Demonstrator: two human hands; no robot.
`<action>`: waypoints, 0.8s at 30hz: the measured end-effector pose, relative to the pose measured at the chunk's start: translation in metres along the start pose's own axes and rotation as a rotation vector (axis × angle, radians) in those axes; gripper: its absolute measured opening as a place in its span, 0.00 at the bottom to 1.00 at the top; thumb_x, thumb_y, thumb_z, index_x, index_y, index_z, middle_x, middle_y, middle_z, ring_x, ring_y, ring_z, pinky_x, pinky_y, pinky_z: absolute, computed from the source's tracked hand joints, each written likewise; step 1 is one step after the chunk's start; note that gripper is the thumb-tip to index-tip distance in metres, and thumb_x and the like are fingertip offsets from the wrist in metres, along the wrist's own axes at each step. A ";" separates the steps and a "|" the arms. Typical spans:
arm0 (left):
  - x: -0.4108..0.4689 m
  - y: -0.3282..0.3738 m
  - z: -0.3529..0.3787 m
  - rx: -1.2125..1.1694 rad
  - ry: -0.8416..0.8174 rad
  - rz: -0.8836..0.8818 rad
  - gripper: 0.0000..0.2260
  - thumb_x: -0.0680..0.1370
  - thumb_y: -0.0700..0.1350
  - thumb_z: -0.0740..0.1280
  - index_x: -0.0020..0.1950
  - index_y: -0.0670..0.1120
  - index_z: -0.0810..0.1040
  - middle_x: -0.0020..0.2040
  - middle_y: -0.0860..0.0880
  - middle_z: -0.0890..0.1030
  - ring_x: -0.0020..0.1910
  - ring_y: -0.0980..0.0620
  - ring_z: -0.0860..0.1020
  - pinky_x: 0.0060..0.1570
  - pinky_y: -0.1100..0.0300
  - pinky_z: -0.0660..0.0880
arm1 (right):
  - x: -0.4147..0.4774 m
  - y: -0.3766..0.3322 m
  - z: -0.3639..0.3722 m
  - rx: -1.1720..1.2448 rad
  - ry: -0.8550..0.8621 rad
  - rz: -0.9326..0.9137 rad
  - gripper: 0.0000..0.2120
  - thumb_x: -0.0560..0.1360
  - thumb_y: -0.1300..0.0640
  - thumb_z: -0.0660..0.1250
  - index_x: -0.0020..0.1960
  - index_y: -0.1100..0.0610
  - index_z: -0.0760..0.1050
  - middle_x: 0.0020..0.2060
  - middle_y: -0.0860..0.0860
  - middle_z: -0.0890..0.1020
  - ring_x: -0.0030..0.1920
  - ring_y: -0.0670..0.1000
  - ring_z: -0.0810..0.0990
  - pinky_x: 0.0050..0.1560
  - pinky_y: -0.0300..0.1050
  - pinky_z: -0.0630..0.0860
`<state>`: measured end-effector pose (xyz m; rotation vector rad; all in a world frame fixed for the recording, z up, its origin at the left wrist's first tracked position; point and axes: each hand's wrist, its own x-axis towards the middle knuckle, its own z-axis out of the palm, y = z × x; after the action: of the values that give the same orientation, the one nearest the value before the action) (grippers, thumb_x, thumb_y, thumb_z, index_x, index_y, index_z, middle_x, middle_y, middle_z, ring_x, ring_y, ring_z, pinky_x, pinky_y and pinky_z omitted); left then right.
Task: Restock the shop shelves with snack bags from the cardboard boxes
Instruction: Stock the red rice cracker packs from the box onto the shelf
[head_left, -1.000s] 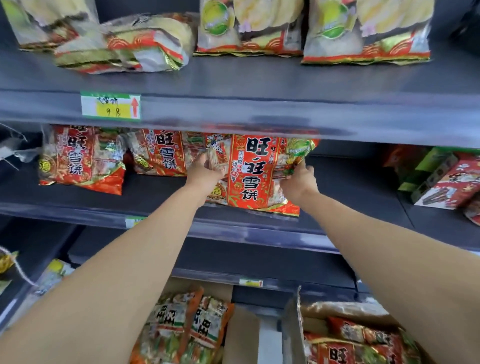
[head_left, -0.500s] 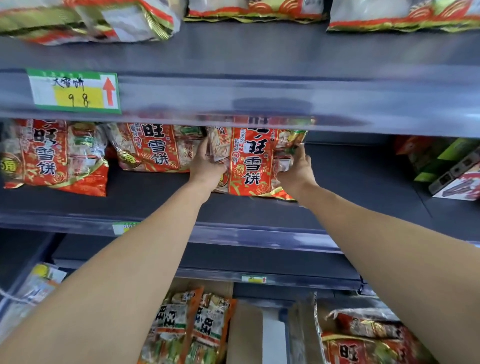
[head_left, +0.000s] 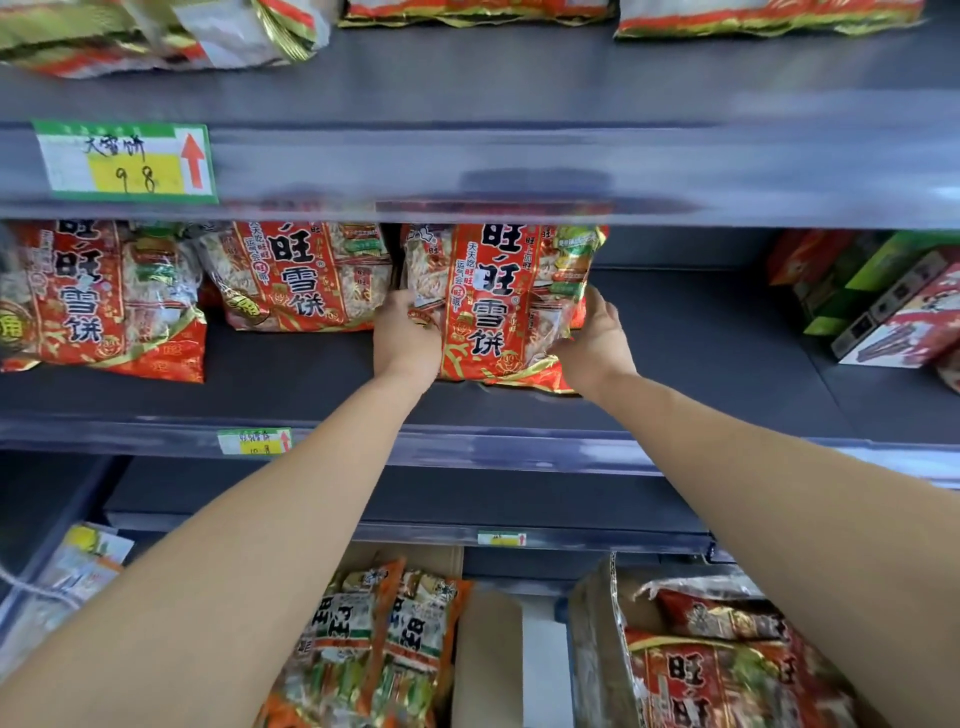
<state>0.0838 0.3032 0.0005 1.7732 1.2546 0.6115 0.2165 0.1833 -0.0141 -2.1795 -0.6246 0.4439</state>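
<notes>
Head view: snack bag (head_left: 498, 306) now stands upright on the middle shelf (head_left: 311, 384), just right of the neighbouring bag (head_left: 301, 275); half a second ago I held it nearer the front lip. My left hand (head_left: 405, 338) clasps its left edge, and my right hand (head_left: 592, 338) clamps the right edge, thumb over the front and fingers along the side. Judgement: this bag is as good as placed, so release comes next, then the cardboard box (head_left: 592, 613) below, which holds more.

Bare forearms (head_left: 291, 525), bare left hand (head_left: 404, 340), bare right hand (head_left: 597, 340).
</notes>
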 end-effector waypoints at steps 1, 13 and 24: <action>-0.008 0.001 0.003 0.022 -0.012 0.030 0.18 0.78 0.34 0.61 0.68 0.44 0.69 0.67 0.45 0.72 0.65 0.47 0.73 0.60 0.59 0.71 | -0.005 0.001 -0.006 -0.021 0.011 -0.035 0.27 0.75 0.63 0.62 0.73 0.53 0.62 0.68 0.53 0.68 0.67 0.54 0.68 0.66 0.47 0.70; -0.185 0.020 0.089 0.143 -0.432 0.381 0.15 0.78 0.32 0.59 0.61 0.44 0.75 0.57 0.49 0.76 0.55 0.54 0.74 0.56 0.65 0.69 | -0.130 0.100 -0.116 -0.291 -0.114 -0.103 0.18 0.79 0.64 0.58 0.68 0.58 0.71 0.65 0.56 0.75 0.64 0.58 0.72 0.63 0.47 0.69; -0.328 -0.047 0.196 0.452 -0.716 0.326 0.13 0.79 0.38 0.61 0.63 0.46 0.74 0.62 0.49 0.76 0.60 0.51 0.75 0.60 0.61 0.71 | -0.208 0.278 -0.170 -0.554 -0.421 0.084 0.17 0.78 0.61 0.59 0.65 0.58 0.74 0.60 0.56 0.79 0.60 0.57 0.77 0.61 0.48 0.74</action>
<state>0.0897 -0.0651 -0.1132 2.3031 0.6305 -0.1741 0.2118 -0.1919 -0.1059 -2.6636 -0.9758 0.8717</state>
